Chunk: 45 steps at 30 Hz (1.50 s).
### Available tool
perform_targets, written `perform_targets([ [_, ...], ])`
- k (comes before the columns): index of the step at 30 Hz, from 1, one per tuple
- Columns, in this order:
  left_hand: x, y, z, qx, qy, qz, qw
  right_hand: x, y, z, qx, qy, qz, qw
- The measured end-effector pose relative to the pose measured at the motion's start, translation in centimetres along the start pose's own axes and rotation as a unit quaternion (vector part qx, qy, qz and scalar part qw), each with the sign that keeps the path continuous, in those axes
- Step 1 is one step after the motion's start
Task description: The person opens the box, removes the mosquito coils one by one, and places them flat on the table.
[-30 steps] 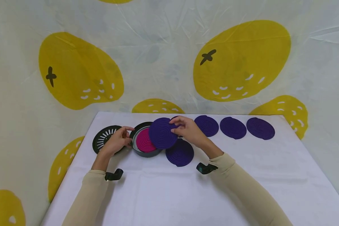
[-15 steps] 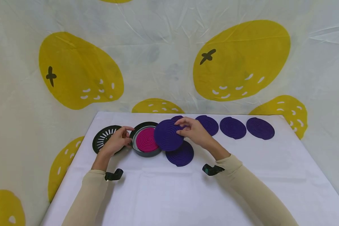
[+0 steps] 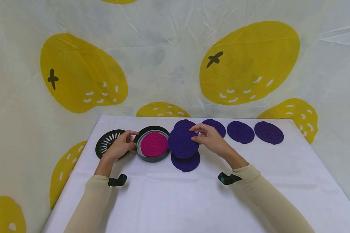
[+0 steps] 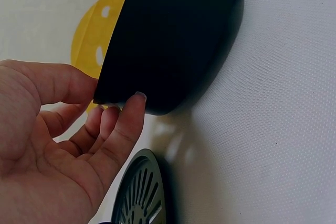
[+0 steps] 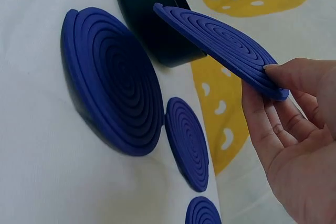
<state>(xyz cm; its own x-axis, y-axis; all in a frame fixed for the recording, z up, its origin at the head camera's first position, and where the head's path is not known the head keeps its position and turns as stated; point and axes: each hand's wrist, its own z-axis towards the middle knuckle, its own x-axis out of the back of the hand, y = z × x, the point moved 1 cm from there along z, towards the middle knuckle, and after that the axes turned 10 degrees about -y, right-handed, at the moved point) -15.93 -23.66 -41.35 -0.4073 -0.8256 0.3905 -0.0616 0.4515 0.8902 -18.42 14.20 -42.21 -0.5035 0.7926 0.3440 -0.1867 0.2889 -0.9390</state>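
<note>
With my right hand (image 3: pixel 212 141) I pinch the edge of a purple spiral coaster (image 3: pixel 182 142), thumb on top and fingers underneath in the right wrist view. It hangs tilted above the table, just right of a dark round container (image 3: pixel 153 160). Inside the container lies a pink spiral coaster (image 3: pixel 154 144). My left hand (image 3: pixel 122 146) holds the container's left rim; the left wrist view has the thumb at the rim and a finger against the outer wall (image 4: pixel 173 40). Another purple coaster (image 3: pixel 185 165) lies partly hidden below the held one.
A slotted black lid (image 3: pixel 107 142) lies left of the container, partly behind my left hand. Along the table's back edge lie more purple coasters, including one in the middle (image 3: pixel 240 132) and one at the far right (image 3: pixel 269 132). The table (image 3: pixel 175 200) has a white cloth.
My right hand has moved to the right with the purple coaster, away from over the container, so the pink coaster is now fully uncovered. The left hand has stayed on the rim.
</note>
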Motion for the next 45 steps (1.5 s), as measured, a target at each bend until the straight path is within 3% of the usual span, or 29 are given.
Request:
perform_targets([
  [5,0.0,-0.2,0.0,0.003,0.001,0.004,1.0,0.3,0.5,-0.3,-0.006,-0.003,0.018,0.9998],
  [12,0.4,-3.1,1.7,0.001,0.003,-0.001,1.0,0.8,1.4,-0.8,-0.001,0.002,0.006,1.0],
  [16,0.5,-4.0,2.1,-0.003,0.006,-0.003,1.0,1.1,1.8,-1.3,0.0,0.005,0.002,1.0],
  [27,0.4,-4.2,2.2,-0.002,0.011,0.0,0.9999,2.3,3.1,-2.5,-0.014,0.011,-0.012,0.9998],
  [35,0.4,-3.9,2.1,-0.001,0.009,-0.001,1.0,3.2,3.7,-3.2,-0.026,0.005,0.016,0.9995],
  [45,0.4,-4.2,2.2,-0.005,0.011,0.001,0.9999,4.5,4.2,-4.5,-0.031,0.008,-0.006,0.9995],
])
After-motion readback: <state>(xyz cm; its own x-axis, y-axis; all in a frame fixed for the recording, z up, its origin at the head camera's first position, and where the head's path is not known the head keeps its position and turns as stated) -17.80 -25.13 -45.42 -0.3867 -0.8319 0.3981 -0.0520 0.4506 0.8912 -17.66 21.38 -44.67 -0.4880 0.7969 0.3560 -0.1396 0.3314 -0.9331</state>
